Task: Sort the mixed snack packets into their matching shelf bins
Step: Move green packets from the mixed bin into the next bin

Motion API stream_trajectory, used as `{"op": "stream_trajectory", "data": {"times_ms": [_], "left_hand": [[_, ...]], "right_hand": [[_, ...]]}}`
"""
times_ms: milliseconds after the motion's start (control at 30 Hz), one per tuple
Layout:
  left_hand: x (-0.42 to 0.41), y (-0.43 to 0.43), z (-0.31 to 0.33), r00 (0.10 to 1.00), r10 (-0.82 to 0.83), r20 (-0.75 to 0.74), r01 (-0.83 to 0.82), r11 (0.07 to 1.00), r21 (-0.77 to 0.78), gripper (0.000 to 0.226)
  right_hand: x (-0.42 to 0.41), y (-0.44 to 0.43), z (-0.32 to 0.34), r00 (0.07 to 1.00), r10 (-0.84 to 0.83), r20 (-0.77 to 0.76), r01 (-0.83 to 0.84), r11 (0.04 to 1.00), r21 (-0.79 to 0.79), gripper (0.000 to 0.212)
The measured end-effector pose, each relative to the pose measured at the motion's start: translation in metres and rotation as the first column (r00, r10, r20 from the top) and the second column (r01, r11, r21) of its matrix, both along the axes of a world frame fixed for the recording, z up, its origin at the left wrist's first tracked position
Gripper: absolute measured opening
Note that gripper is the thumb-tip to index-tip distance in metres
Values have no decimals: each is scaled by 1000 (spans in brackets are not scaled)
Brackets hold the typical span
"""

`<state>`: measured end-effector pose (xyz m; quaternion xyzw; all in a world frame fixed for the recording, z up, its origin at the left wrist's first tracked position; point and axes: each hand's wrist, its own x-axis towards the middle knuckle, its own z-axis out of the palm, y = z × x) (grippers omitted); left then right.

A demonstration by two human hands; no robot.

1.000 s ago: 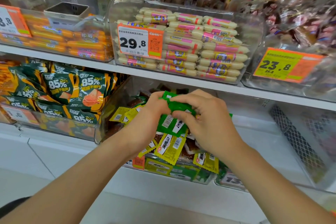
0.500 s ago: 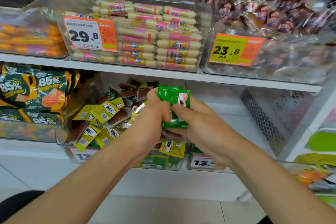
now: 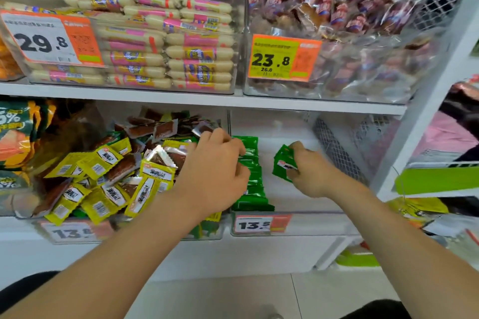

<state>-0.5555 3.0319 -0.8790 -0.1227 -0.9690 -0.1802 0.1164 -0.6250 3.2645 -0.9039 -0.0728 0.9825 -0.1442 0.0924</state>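
Two hands: right hand (image 3: pixel 312 176) pinches green packets (image 3: pixel 283 163) between fingers (image 3: pixel 296 147), left hand (image 3: pixel 215 171) curls fingers against the green row (image 3: pixel 252 189), grip unclear.

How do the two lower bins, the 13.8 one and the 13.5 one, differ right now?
The 13.8 bin holds a jumbled heap of yellow, brown and some green packets; the 13.5 bin holds only a tidy green row along its left wall. The 13.8 bin is piled nearly full; the 13.5 bin shows much bare white floor. Both are clear plastic with orange price tags.
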Motion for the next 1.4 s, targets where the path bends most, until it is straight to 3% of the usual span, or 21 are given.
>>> {"op": "stream_trajectory", "data": {"times_ms": [200, 333, 433, 633, 767, 900, 1100, 1400], "left_hand": [[-35, 11, -13, 994, 100, -40, -106, 980, -170, 40], [-44, 9, -16, 992, 116, 55, -102, 973, -207, 46], [-45, 8, -15, 989, 112, 97, -89, 973, -212, 54], [-48, 6, -23, 994, 97, 56, -81, 969, -233, 48], [-48, 6, -26, 995, 92, 40, -82, 975, -205, 47], [-47, 8, -27, 995, 91, 42, -80, 976, -204, 49], [-44, 5, -26, 997, 80, 17, -75, 976, -203, 50], [-42, -4, -32, 998, 33, -45, -40, 987, -157, 48]], "right_hand": [[-55, -12, -41, 999, -20, -25, 23, 993, 118, 53], [-85, -33, -52, 995, -78, -66, 88, 982, 168, 57], [-105, -36, -61, 989, -129, -74, 135, 987, 86, 54], [-109, -34, -63, 926, -295, -235, 290, 955, -59, 56], [-106, -39, -64, 937, -262, -232, 232, 961, -150, 46], [-101, -40, -65, 932, -288, -221, 232, 940, -249, 49], [-99, -37, -67, 916, -318, -246, 257, 934, -249, 36], [-89, -42, -60, 927, -325, -188, 281, 933, -223, 68]]}}
